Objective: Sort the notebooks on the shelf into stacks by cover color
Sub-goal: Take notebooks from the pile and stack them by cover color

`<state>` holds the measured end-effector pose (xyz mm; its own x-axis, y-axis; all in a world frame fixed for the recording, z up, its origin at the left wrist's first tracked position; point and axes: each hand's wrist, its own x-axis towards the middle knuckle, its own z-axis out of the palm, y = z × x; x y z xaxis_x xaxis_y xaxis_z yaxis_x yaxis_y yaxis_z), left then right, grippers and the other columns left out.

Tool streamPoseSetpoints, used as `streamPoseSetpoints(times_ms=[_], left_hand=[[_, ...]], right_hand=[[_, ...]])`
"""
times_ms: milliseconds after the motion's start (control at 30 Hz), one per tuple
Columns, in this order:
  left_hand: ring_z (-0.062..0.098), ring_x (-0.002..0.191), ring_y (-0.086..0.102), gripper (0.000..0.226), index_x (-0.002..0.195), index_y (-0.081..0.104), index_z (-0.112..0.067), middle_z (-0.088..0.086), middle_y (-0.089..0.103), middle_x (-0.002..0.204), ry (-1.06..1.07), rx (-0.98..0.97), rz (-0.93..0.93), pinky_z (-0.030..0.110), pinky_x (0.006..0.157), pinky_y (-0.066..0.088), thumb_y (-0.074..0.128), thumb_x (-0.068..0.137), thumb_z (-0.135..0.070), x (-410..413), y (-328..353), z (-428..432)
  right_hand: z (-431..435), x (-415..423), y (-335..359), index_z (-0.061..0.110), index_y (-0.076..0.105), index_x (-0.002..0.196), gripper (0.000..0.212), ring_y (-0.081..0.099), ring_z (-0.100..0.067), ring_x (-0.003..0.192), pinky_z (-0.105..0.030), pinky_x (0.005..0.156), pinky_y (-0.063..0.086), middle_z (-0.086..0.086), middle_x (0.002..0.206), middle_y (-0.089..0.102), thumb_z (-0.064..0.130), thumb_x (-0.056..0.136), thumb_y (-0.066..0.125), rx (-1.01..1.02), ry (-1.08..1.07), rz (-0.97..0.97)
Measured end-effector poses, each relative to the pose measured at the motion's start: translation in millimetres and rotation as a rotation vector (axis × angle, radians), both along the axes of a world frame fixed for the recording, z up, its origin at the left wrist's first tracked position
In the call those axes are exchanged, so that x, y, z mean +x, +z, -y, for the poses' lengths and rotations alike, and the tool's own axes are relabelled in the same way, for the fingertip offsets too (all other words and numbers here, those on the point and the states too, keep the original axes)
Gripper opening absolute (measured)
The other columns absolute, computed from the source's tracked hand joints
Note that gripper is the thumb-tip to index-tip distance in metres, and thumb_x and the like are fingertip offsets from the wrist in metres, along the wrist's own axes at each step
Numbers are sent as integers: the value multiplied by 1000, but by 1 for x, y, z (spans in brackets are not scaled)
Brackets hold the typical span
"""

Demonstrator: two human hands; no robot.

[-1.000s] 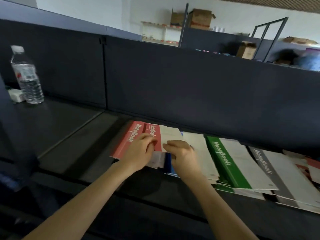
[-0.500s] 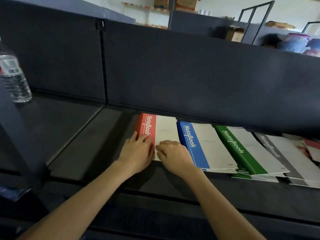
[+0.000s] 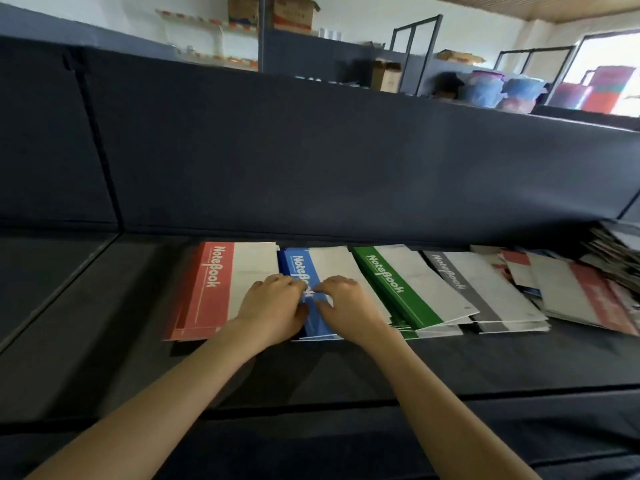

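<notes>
Four notebook stacks lie side by side on the dark shelf: a red stack, a blue stack, a green stack and a grey stack. My left hand and my right hand both rest on the top blue notebook, fingertips almost meeting over its blue band. The fingers lie fairly flat on the cover, and the hands hide much of the blue stack's near half.
A loose, unsorted pile of notebooks sprawls at the right end of the shelf. The dark back panel overhangs the stacks' far ends. A bare stretch of shelf lies left of the red stack. Boxes and tubs stand far behind.
Both hands have shifted right, from the red stack onto the blue stack. The view has swung right, so the water bottle is out of frame.
</notes>
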<state>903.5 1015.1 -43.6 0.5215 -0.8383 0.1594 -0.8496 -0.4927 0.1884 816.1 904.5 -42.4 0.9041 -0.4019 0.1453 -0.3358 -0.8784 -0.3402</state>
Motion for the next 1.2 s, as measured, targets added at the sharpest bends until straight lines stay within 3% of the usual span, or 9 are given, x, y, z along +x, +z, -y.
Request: streamPoseSetpoints(times_ms=[133, 300, 367, 467, 567, 933, 1067, 1200], left_hand=[[18, 130, 41, 41, 135, 45, -20, 0, 47, 140, -85, -5, 23, 36, 106, 36, 47, 96, -32, -29, 4, 44], [20, 123, 45, 34, 123, 54, -17, 1, 54, 129, -207, -3, 17, 34, 98, 40, 47, 93, -30, -69, 3, 107], [20, 124, 44, 35, 125, 53, -16, 1, 53, 131, -256, -4, 4, 33, 97, 39, 49, 92, -27, -89, 2, 132], [19, 126, 43, 37, 129, 52, -16, 1, 52, 132, -330, -33, -8, 31, 100, 38, 47, 94, -28, -120, 0, 172], [19, 125, 43, 38, 129, 52, -16, 1, 53, 131, -385, -52, 1, 33, 101, 38, 48, 93, -28, -152, -1, 212], [20, 131, 37, 43, 134, 47, -16, 2, 45, 139, -448, -44, -43, 35, 107, 34, 51, 93, -24, -235, -3, 308], [20, 131, 36, 41, 135, 46, -16, 2, 44, 140, -456, -36, -63, 36, 107, 33, 46, 96, -26, -243, -3, 326], [21, 127, 40, 38, 131, 50, -17, 2, 48, 135, -474, -27, -67, 34, 103, 36, 47, 95, -27, -245, -5, 342]], right_hand=[[39, -35, 1, 14, 59, 126, 35, 51, -22, 118, -32, 98, 42, -5, 130, 57, 18, 91, 52, 8, -113, 34], [89, -85, -1, 7, 69, 102, 26, 58, -33, 97, -36, 80, 47, -15, 104, 65, 18, 88, 50, 50, -191, 65], [111, -110, 0, 8, 68, 109, 29, 57, -32, 103, -39, 85, 47, -13, 109, 65, 18, 88, 51, 55, -229, 87], [144, -149, 1, 9, 64, 118, 31, 55, -26, 111, -32, 91, 44, -8, 121, 62, 10, 89, 54, 35, -274, 105], [176, -185, -2, 6, 69, 108, 27, 58, -29, 103, -29, 86, 40, -13, 111, 66, 4, 86, 54, 28, -292, 126], [264, -270, -11, 11, 68, 110, 33, 55, -34, 106, -43, 89, 46, -11, 110, 64, 10, 81, 51, -34, -425, 100], [284, -285, -12, 16, 54, 130, 42, 37, -30, 127, -44, 104, 34, -8, 133, 49, 17, 88, 51, -64, -533, 10], [301, -290, -18, 20, 48, 136, 46, 31, -30, 132, -42, 109, 26, -6, 140, 42, 21, 90, 51, -84, -577, -41]])
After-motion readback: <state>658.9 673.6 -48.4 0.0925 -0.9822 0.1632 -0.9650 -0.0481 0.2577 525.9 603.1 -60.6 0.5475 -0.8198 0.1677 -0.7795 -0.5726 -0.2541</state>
